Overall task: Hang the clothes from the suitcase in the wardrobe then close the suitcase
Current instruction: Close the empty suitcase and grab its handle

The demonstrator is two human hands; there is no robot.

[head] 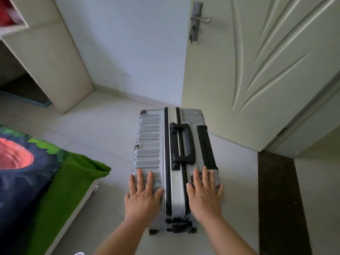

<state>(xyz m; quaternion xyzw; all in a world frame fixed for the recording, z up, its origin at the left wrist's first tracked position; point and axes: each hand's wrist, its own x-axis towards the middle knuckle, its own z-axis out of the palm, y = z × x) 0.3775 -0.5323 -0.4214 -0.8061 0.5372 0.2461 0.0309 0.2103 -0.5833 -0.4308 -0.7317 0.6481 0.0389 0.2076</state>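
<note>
A silver ribbed hard-shell suitcase (149,144) stands closed on its long edge on the tiled floor, black carry handle (182,142) facing up, wheels toward me. My left hand (142,196) lies flat with spread fingers on the left shell near the wheel end. My right hand (204,192) presses flat on the right shell, fingers straight. The wardrobe (55,57) is at the upper left, its cream side panel facing the suitcase; something red shows on a shelf at the top corner. No clothes are visible outside it.
A bed with a green, navy and pink blanket (46,181) fills the lower left. A cream door (257,70) with a grey lever handle stands open behind the suitcase. A dark brown doormat (279,199) lies on the floor at the right.
</note>
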